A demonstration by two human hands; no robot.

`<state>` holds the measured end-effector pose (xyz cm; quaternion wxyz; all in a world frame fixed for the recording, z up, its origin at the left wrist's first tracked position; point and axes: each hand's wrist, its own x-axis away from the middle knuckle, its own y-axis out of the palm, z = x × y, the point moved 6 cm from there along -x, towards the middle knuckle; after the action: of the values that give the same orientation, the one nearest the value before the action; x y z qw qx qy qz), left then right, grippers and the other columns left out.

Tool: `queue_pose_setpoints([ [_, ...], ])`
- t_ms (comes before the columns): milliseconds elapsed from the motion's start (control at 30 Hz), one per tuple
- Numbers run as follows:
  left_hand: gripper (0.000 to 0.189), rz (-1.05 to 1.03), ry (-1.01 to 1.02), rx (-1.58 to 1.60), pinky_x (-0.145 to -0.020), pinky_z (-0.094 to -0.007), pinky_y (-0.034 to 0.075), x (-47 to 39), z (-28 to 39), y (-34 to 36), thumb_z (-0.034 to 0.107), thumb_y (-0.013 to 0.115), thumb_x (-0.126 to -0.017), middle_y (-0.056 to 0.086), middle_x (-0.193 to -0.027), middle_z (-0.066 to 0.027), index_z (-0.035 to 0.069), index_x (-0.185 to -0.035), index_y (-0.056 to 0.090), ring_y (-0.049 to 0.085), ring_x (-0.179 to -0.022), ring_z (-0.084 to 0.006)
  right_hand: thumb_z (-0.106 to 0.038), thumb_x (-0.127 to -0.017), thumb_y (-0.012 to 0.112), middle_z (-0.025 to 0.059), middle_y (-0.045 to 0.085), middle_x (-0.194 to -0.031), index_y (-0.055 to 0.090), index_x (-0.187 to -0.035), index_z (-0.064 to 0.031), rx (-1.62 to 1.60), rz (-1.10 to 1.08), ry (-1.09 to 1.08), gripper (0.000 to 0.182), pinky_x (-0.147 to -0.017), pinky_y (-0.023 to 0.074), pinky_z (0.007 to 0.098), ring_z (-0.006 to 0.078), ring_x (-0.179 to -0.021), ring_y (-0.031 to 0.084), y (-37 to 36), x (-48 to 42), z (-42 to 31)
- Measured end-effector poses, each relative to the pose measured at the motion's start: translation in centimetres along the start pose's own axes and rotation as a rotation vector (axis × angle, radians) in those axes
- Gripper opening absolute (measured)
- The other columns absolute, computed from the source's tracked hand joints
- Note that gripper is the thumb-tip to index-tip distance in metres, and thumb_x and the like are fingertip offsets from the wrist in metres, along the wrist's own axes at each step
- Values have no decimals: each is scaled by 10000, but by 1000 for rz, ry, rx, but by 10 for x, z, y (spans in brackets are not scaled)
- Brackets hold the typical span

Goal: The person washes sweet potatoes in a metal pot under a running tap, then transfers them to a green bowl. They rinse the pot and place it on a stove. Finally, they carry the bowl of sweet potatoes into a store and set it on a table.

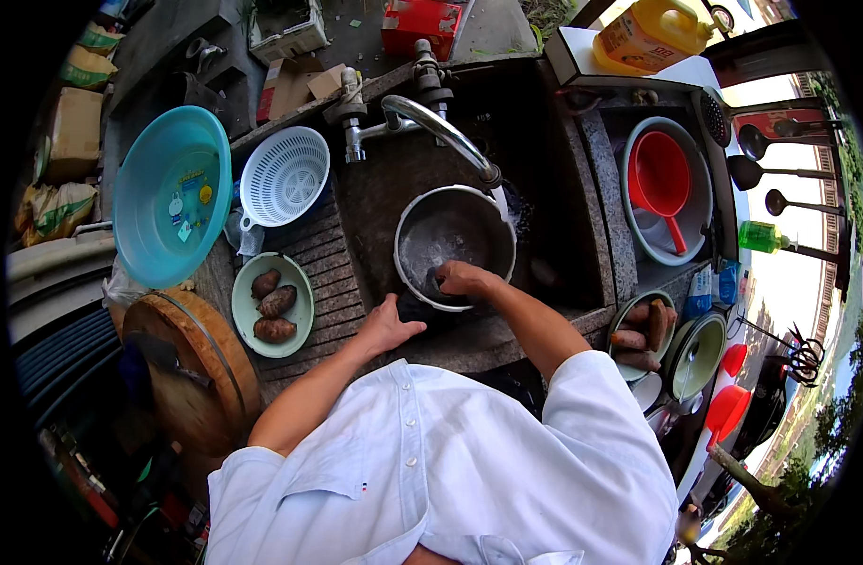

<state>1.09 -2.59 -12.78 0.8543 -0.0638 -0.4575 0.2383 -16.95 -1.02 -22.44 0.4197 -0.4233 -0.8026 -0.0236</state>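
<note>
A round metal pot [456, 226] sits in the stone sink [382, 176], its inside wet and greyish. My right hand [465, 277] reaches into it, fingers closed around a small dark grey scrubber [433, 284] that is partly hidden. By the sink's near edge, my left hand [390, 326] holds nothing, its thumb spread from the fingers. Close to that thumb is the pot's dark handle [419, 308], in shadow. From the curved chrome faucet [449, 131], water [501, 203] runs down at the pot's right rim.
Left of the sink are a bowl [243, 311] of taro-like tubers [277, 301], a white colander [285, 176], a blue basin [170, 198] and a round wooden chopping block [212, 353]. To the right stand a grey basin [636, 233] with a red dipper [659, 173] and a bowl of sweet potatoes [629, 340].
</note>
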Motion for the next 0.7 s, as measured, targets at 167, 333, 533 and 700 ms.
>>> queue_pose_setpoints([
  [167,435,169,45,-315,-767,-550,479,8,10,-9,181,666,-748,628,-844,-322,-40,-1052,447,602,-849,-504,-66,-767,538,22,599,-778,627,-971,-24,-608,681,-29,226,-640,436,246,103,-702,536,-94,89,-22],
  [333,241,177,40,-206,-598,-475,509,14,22,-4,68,600,-720,626,-747,-226,-21,-901,468,628,-655,-371,-168,-766,561,60,626,-789,630,-933,-15,-648,1230,118,237,-676,459,269,132,-692,554,-149,159,39],
  [533,142,-170,-183,431,-380,-271,392,32,51,-18,41,597,-726,488,-589,-8,59,-799,476,459,-426,-94,-102,-818,571,-36,545,-788,627,-1011,0,-1015,1191,26,225,-598,383,210,42,-667,456,-118,179,65],
  [700,154,-382,-419,1015,-386,-250,363,32,29,7,15,581,-755,449,-566,14,58,-876,497,431,-416,-80,-91,-845,593,31,581,-914,631,-1027,10,-811,1189,-92,212,-760,444,253,118,-838,550,-76,176,-1],
])
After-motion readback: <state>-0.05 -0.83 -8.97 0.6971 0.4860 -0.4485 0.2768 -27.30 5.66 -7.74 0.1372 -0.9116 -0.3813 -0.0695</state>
